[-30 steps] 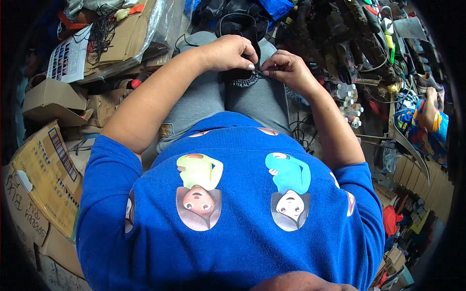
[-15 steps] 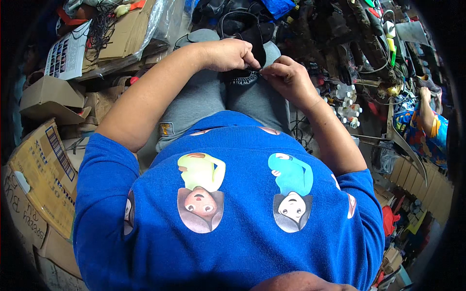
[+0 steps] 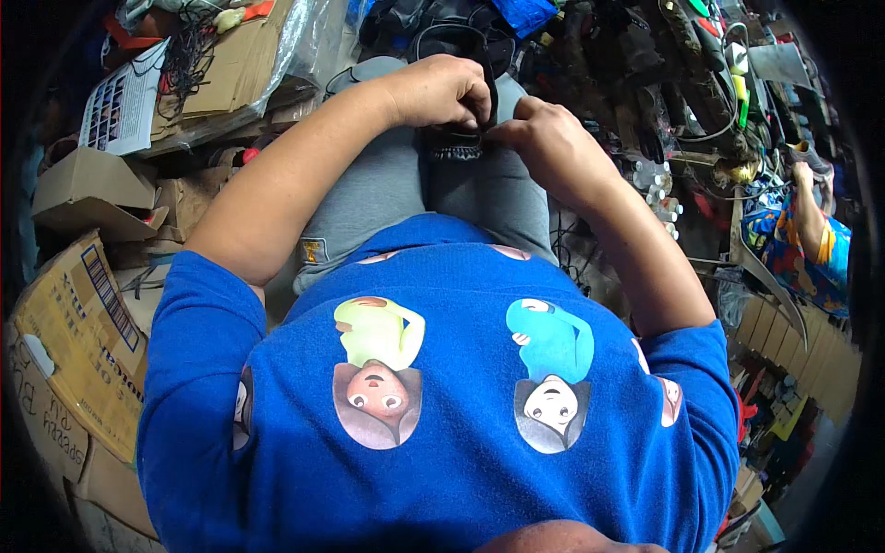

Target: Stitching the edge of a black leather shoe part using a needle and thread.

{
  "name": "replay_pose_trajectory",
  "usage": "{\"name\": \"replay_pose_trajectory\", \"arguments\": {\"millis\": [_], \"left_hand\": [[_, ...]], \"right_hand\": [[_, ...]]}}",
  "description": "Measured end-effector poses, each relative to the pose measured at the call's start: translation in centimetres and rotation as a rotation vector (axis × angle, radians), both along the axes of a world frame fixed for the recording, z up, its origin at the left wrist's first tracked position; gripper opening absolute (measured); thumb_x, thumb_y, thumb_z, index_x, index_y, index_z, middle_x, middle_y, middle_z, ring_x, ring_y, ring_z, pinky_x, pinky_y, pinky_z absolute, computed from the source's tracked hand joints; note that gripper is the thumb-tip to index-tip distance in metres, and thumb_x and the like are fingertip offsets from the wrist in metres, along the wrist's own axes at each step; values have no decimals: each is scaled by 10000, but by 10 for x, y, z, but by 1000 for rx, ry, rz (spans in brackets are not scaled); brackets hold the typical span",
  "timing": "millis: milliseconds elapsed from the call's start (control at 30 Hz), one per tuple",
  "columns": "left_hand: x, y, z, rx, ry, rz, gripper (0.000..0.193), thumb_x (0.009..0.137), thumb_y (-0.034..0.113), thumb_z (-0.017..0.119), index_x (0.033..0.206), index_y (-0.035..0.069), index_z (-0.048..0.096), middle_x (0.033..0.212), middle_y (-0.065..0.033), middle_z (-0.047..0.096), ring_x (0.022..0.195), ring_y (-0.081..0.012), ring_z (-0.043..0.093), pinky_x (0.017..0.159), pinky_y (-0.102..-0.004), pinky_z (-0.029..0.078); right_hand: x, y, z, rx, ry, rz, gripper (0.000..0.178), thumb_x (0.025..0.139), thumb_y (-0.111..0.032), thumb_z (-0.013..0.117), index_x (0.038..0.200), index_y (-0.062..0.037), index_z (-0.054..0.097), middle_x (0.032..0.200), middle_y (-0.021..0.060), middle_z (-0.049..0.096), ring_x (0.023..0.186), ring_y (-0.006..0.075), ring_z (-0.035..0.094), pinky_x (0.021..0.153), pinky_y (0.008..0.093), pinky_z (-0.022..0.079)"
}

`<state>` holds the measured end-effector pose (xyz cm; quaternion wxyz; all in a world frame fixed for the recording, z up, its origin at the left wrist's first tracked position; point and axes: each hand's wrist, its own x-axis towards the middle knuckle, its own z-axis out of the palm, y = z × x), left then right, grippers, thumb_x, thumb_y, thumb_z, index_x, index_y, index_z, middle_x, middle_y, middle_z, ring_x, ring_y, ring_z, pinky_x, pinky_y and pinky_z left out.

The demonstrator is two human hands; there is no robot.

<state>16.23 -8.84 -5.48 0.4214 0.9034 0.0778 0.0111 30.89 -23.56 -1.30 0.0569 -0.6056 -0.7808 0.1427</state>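
Observation:
Between my knees rests a black shoe-like item (image 3: 456, 150) with a row of pale stitches along its near edge. My left hand (image 3: 445, 90) is closed on its upper part, with fingers curled down and the thumb pressed near the stitched edge. On the item's right side my right hand (image 3: 544, 134) makes a pinch, its fingertips close to the left ones. Whatever thin thing may lie in that pinch is too small to make out. A dark curved band (image 3: 450, 29) rises beyond my left hand, and my hands hide much of the item.
Flattened cardboard (image 3: 235, 69) and an open carton (image 3: 92, 189) lie to the left. Small bottles (image 3: 659, 194) stand on the right, near a curved blade-like strip (image 3: 779, 295). Another person's arm (image 3: 809, 212) shows at the far right. A blue bag (image 3: 525, 14) lies ahead.
My left hand has turned and shifted slightly, its fingers now pointing further down onto the item. The right hand has rolled over, its back now facing up more, and stays beside the item.

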Motion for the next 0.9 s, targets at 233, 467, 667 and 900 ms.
{"name": "replay_pose_trajectory", "arguments": {"millis": [233,467,667,900], "left_hand": [[-2,-6,-9,154,-166,161,331,650,93,754,967,79,662,979,-93,561,929,-279,583,806,-353,481],[-84,-34,25,-29,104,319,364,816,148,649,1158,43,580,1087,-172,629,982,-298,611,856,-372,478],[-134,21,23,-85,397,572,312,898,287,607,815,-12,584,803,-35,514,728,-104,499,685,-283,405],[-70,-21,16,-1485,-586,502,429,980,353,433,621,125,377,652,-7,393,621,-161,423,842,-347,393]], "right_hand": [[2,3,-30,31,233,-157,128,808,-133,624,905,-59,659,812,129,601,759,289,620,689,376,493],[74,-41,-29,-554,1615,-469,210,890,-258,621,956,-59,628,755,6,577,696,132,556,706,294,456],[128,-73,-13,-294,1064,-735,279,896,-284,616,1068,-69,656,872,-5,627,805,81,557,824,287,455],[68,-66,-44,-363,135,-669,390,876,-378,606,791,0,645,721,198,615,682,354,597,633,385,468]]}}
